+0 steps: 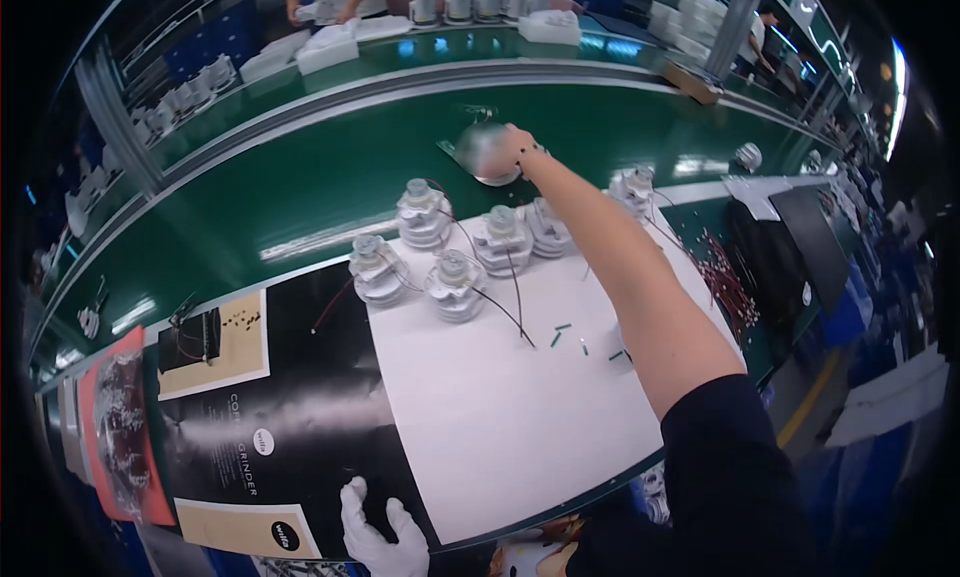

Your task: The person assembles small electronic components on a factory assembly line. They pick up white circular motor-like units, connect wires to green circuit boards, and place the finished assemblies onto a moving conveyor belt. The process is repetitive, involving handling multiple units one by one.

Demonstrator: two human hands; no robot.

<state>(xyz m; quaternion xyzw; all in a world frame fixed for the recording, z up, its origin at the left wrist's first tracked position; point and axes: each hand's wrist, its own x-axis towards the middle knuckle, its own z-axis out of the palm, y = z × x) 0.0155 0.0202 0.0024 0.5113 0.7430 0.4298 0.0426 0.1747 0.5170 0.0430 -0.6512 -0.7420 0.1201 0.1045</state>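
I had the right hand [515, 145] stretched far out, fingers closed over a round metal part [482, 152] on the green belt [300, 177], best gripped squarely and lifted clear of its wires, while the gloved left hand [378, 532] lay open, empty, on the near tabletop [500, 407].

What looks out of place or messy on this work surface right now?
A few short green tube offcuts lie scattered loose on the white sheet, and a heap of red wires sprawls at the right. The white motor units stand upright in a cluster. The right hand rests on a blurred round part.
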